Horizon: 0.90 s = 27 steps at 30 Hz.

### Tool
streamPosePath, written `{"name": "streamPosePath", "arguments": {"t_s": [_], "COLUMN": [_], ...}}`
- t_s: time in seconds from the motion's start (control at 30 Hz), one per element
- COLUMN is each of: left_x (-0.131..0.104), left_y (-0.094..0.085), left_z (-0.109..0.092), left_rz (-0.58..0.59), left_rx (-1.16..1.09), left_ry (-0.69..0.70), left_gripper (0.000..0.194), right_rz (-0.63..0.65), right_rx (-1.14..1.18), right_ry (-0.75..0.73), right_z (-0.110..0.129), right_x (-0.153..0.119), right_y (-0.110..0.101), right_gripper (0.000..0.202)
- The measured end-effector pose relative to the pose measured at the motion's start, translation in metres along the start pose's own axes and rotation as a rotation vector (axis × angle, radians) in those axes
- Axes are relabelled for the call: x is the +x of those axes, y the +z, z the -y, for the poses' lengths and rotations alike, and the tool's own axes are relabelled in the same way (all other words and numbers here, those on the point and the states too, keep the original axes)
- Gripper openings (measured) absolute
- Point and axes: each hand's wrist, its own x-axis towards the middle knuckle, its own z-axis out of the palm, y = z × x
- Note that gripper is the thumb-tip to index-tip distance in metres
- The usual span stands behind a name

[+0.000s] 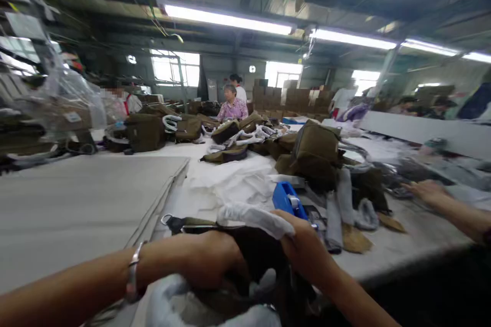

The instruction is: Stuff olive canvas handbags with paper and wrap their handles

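Head view: open dark bag (264, 248) at near edge of table (414, 250), btm ctr of view, mouth up, zip visible along far rim.

Grip status:
- L hand (215, 258): inserted in bag mouth. Fingertips hidden; cannot tell if clenched or loose.
- R hand (303, 242): fingers closed on bag at rt end of white-wrapped far handle (253, 217), next to rim.

Handling (est.): bag prob. light, soft fabric; walls likely fold inward w/o support. Handle wrap looks smooth & loose; may slide or tear if pulled hard. Bag itself not fragile. Rec. hold pts: rim at handle base, w/ 2nd hand bracing wall from inside. Avoid lifting by metal ring (165, 219) at L end; load would go off-ctr. Near handle (164, 301), also wrapped, droops toward wearer; keep clear of mouth.

Adjacent items: blue tape dispenser (282, 196) just beyond R hand; white sheets (233, 181) behind bag; olive bags (314, 148) piled farther back; pale sheet stack (76, 204) to L. Co-worker's hand (425, 191) at far R, well apart from bag.
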Motion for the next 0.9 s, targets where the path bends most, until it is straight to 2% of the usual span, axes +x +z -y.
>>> {"name": "streamPosePath", "arguments": {"t_s": [0.13,0.27,0.37,0.47,0.57,0.63,0.7,0.8,0.9], "left_x": [0.004,0.022,0.033,0.022,-0.014,-0.047,-0.077,-0.105,-0.104], "left_y": [0.006,0.02,0.023,0.008,-0.019,-0.033,-0.039,-0.031,-0.016], "left_z": [-0.002,0.007,0.012,0.008,0.002,0.005,0.016,0.042,0.068], "left_rz": [-0.043,0.082,0.125,0.107,0.037,-0.075,-0.255,-0.684,-1.104], "left_rx": [0.026,0.107,0.081,-0.004,-0.13,-0.352,-0.608,-0.871,-1.107], "left_ry": [0.067,0.188,0.205,0.16,0.052,-0.037,-0.102,-0.124,-0.194], "left_gripper": [0.02,0.033,0.038,0.04,0.042,0.039,0.03,0.034,0.045], "right_rz": [0.007,0.018,0.004,-0.01,-0.004,-0.003,-0.024,-0.07,-0.069], "right_rx": [-0.017,-0.068,-0.098,-0.103,-0.071,-0.046,-0.045,-0.075,-0.094], "right_ry": [-0.015,-0.012,-0.015,-0.01,0.006,0.004,0.007,0.045,0.037], "right_z": [0.004,0.007,0.006,0.001,-0.004,-0.007,-0.009,-0.012,-0.011], "right_x": [0.0,0.001,0.0,-0.003,-0.007,-0.009,-0.01,-0.012,-0.011], "right_y": [0.0,0.001,0.001,-0.002,-0.007,-0.009,-0.01,-0.009,-0.006], "right_gripper": [0.034,0.035,0.036,0.033,0.033,0.033,0.03,0.026,0.025]}}
